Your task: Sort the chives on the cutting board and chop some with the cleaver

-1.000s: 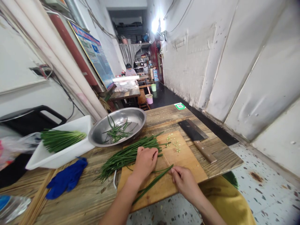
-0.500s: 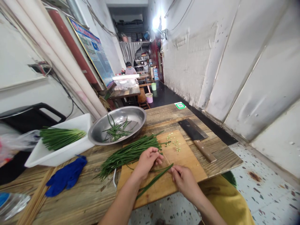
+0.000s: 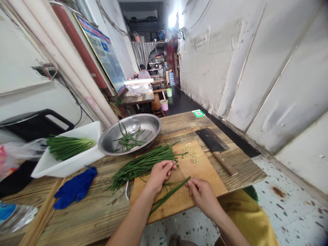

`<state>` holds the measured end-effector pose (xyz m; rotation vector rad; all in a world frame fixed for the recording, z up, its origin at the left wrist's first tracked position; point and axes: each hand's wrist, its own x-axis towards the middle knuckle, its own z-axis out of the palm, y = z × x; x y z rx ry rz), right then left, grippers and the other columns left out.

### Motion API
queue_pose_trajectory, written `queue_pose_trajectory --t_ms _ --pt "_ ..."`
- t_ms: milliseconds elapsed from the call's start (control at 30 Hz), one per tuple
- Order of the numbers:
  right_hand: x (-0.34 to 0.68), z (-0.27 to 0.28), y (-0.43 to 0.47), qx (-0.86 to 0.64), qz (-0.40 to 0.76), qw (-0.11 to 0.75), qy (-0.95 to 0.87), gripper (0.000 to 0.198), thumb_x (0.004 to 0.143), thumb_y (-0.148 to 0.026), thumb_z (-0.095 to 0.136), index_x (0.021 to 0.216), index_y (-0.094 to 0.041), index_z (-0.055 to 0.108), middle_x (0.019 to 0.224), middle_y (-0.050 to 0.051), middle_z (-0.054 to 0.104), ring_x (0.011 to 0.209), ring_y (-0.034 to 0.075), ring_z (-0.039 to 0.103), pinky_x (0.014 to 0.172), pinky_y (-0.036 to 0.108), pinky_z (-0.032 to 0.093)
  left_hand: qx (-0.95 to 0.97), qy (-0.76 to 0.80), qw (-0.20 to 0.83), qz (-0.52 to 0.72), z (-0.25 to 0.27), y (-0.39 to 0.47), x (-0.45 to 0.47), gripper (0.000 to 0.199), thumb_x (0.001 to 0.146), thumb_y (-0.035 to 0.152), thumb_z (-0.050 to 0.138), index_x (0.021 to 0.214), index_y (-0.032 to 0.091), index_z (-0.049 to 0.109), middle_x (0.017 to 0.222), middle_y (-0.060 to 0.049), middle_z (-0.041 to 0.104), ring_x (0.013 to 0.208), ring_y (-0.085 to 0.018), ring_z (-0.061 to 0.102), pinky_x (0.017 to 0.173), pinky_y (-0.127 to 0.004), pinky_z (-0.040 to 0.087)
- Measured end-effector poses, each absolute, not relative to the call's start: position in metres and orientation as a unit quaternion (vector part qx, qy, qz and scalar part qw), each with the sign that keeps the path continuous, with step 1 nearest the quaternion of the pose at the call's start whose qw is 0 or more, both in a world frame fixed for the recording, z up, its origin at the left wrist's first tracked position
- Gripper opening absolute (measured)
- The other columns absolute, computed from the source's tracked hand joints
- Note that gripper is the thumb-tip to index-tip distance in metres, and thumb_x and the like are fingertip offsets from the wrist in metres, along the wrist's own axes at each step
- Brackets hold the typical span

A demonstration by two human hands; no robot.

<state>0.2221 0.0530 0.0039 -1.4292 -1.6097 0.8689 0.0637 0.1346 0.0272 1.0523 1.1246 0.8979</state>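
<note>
Left hand (image 3: 159, 173) with fingers curled on the near end of the chive bunch (image 3: 142, 164) at the cutting board (image 3: 202, 171)'s 10 o'clock, right hand (image 3: 202, 194) pinching the tip of a few loose chive stalks (image 3: 170, 193) lying across the board, cleaver (image 3: 216, 150) at 2 o'clock on the tabletop (image 3: 102, 212), steel bowl (image 3: 151, 124) at 11 o'clock

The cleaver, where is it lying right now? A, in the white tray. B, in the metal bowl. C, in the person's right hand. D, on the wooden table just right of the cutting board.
D: the cleaver lies flat on the wooden table beside the right edge of the cutting board, untouched, while the right hand pinches a few chive stalks on the board.
</note>
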Motion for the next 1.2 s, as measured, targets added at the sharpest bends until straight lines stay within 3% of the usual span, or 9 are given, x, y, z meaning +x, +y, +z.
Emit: queue_pose_trajectory --t_ms 333,433,533,700,800,1200 --pt "0.223 0.003 0.052 -0.561 0.346 0.4 -0.637 0.031 0.088 -0.024 0.037 0.062 -0.018 0.051 0.054 -0.002 0.05 0.053 0.012 0.048 0.052 0.02 0.035 0.568 0.547 0.492 0.37 0.021 0.131 0.074 0.035 0.068 0.032 0.06 0.093 0.01 0.067 0.074 -0.008 0.07 0.045 -0.009 0.046 0.043 -0.02 0.032" --pt "0.223 0.004 0.052 -0.563 0.348 0.398 -0.636 0.031 0.088 -0.025 0.037 0.061 -0.019 0.05 0.054 -0.002 0.049 0.053 0.012 0.047 0.051 0.02 0.034 0.608 0.556 0.429 0.37 0.024 0.131 0.072 0.029 0.074 0.036 0.053 0.074 0.013 0.07 0.075 -0.007 0.07 0.061 -0.014 0.056 0.054 -0.022 0.039" --pt "0.223 0.004 0.052 -0.562 0.35 0.399 -0.634 0.03 0.089 -0.026 0.036 0.063 -0.018 0.051 0.054 -0.002 0.049 0.053 0.012 0.048 0.051 0.02 0.034 0.63 0.566 0.386 0.366 0.031 0.133 0.069 0.036 0.078 0.039 0.046 0.059 0.015 0.065 0.069 -0.005 0.068 0.067 -0.016 0.058 0.061 -0.024 0.041" --pt "0.222 0.002 0.052 -0.562 0.348 0.399 -0.636 0.031 0.089 -0.027 0.036 0.065 -0.018 0.054 0.054 -0.002 0.05 0.053 0.013 0.049 0.051 0.021 0.036 0.615 0.566 0.399 0.376 0.048 0.139 0.061 0.024 0.072 0.036 0.055 0.072 0.015 0.067 0.067 -0.003 0.067 0.067 -0.016 0.059 0.064 -0.025 0.043" --pt "0.222 0.0 0.053 -0.563 0.343 0.401 -0.636 0.032 0.089 -0.027 0.036 0.065 -0.017 0.055 0.054 -0.002 0.051 0.052 0.012 0.049 0.05 0.02 0.036 0.601 0.561 0.422 0.382 0.053 0.142 0.056 0.028 0.068 0.035 0.06 0.084 0.013 0.068 0.068 -0.004 0.068 0.064 -0.016 0.059 0.061 -0.024 0.043" --pt "0.223 0.005 0.052 -0.567 0.352 0.39 -0.634 0.03 0.089 -0.025 0.036 0.067 -0.018 0.054 0.055 -0.002 0.05 0.054 0.013 0.048 0.051 0.02 0.034 0.627 0.573 0.384 0.362 0.026 0.132 0.071 0.019 0.068 0.028 0.06 0.078 0.014 0.069 0.076 -0.005 0.07 0.07 -0.017 0.062 0.066 -0.026 0.046"
